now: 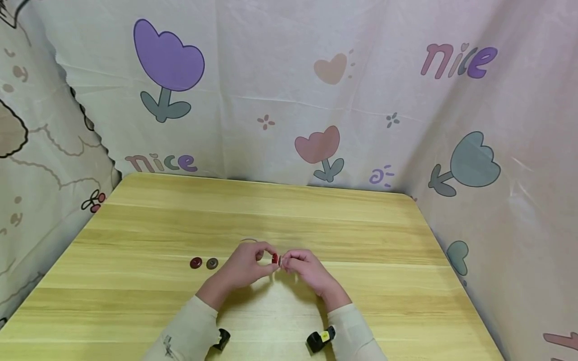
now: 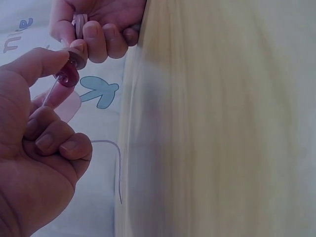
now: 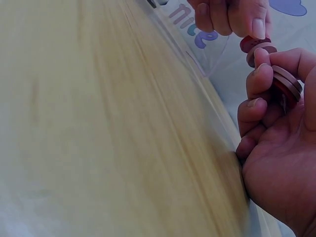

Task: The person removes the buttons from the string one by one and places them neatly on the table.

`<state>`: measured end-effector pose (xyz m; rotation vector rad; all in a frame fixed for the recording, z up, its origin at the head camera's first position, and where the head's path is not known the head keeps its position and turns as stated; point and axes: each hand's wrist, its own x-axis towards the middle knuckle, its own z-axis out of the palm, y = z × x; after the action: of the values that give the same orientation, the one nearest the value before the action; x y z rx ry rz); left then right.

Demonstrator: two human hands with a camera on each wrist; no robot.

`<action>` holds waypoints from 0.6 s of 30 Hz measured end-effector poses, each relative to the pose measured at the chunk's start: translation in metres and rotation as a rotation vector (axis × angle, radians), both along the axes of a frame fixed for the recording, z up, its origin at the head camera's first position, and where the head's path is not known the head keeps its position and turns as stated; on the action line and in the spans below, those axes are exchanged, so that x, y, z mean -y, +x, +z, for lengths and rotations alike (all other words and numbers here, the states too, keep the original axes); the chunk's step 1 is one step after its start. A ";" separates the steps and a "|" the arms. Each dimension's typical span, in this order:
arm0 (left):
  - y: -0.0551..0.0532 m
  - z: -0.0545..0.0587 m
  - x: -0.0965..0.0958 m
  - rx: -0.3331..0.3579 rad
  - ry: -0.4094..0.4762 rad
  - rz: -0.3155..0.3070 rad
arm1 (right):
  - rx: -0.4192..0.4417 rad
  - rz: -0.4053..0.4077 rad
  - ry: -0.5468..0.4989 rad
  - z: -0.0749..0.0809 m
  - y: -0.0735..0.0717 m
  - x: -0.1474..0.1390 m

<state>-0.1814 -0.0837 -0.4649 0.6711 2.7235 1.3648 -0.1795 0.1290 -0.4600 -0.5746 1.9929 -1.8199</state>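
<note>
Between the thumb and index finger of my left hand [image 1: 244, 264] is a red button [image 2: 69, 78], pinched at its edge. A thin pale thread [image 2: 119, 165] trails below that hand, and a short length shows at the button's face. Facing it, my right hand [image 1: 308, 269] has its fingertips at a brown button [image 3: 262, 50] lying close against the red one. Several more red and brown buttons [image 3: 287, 83] sit stacked face to face within the curl of the right hand's fingers. Both hands meet just over the wooden table.
Left of the hands, a dark red button [image 1: 196, 262] and a brown button [image 1: 212, 263] lie side by side on the wooden table [image 1: 271, 210]. A printed curtain [image 1: 253, 60] hangs behind the table and along both sides. Black wrist cameras [image 1: 319, 341] sit at the sleeves.
</note>
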 end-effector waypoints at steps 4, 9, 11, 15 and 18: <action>-0.001 0.000 0.003 -0.010 0.002 0.008 | -0.001 -0.001 0.005 0.000 0.000 0.000; 0.000 0.001 0.007 0.020 0.020 0.029 | -0.012 -0.001 0.014 0.000 -0.001 0.001; 0.000 0.001 0.009 0.039 0.030 0.034 | -0.013 0.002 0.017 0.000 -0.001 0.001; 0.001 0.003 0.012 0.061 0.036 0.042 | -0.013 0.002 0.023 0.000 -0.001 0.000; 0.001 0.004 0.016 0.072 0.034 0.053 | -0.011 0.000 0.024 0.000 -0.001 0.001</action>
<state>-0.1806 -0.0993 -0.4612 0.5442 2.6861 1.4209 -0.1801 0.1284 -0.4602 -0.5787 2.0192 -1.7939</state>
